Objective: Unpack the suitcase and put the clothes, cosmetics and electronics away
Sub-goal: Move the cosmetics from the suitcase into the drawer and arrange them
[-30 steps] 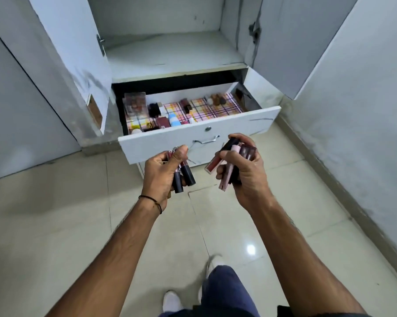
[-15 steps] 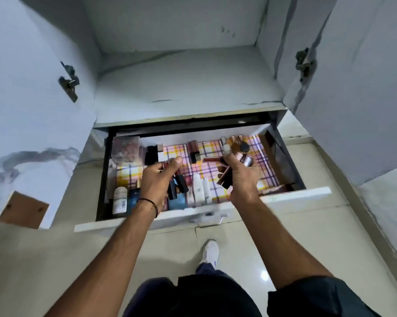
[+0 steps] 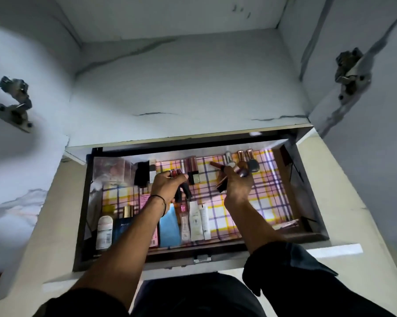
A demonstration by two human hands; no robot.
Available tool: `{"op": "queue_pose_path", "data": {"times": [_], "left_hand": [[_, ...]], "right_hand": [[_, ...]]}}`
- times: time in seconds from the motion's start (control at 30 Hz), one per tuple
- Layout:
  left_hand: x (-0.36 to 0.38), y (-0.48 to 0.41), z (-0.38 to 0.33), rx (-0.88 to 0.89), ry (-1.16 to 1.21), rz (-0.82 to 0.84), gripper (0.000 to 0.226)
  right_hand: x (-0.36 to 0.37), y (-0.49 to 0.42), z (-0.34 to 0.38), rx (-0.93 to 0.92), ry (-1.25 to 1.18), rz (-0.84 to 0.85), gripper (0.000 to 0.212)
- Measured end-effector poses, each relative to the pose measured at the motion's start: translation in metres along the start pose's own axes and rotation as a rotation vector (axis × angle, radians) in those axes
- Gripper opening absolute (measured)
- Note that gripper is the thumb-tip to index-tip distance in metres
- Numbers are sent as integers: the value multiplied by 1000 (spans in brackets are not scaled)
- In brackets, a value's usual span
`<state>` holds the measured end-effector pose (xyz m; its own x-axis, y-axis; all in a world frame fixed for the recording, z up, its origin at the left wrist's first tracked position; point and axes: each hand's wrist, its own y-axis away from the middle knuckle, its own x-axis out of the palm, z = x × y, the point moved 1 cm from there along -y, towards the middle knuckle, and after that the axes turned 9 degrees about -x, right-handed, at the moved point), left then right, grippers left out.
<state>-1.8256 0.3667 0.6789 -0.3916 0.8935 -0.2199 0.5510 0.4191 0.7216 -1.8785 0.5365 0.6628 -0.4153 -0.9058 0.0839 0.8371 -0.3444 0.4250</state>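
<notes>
Cosmetics stowing: left hand grips lipsticks, right hand clutches gloss tubes over drawer. Next likely: lay them on plaid liner.

Your left hand wraps the lip tubes, so only pink tops above your fingers and dark caps below them show, and you can't count them. The bundle of tubes in your right hand blurs where it fans out past your fingertips. Your left forearm covers most of the pink box beside that wrist. Print on the white tubes, nearer you than your fingers, is too small to read.
</notes>
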Motion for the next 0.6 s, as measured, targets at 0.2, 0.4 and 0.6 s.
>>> {"op": "queue_pose_path", "data": {"times": [0.2,0.4,0.6], "left_hand": [[-5,-37,-2,-33,-65,15,28],[-1,-58,2,-45,-128,2,27],[4,-69,-2,-23,-192,-38,17]], "right_hand": [[2,-3,-9,-94,470,186,21],[5,-7,-19,-239,764,303,28],[15,-6,-22,-223,820,427,22]]}}
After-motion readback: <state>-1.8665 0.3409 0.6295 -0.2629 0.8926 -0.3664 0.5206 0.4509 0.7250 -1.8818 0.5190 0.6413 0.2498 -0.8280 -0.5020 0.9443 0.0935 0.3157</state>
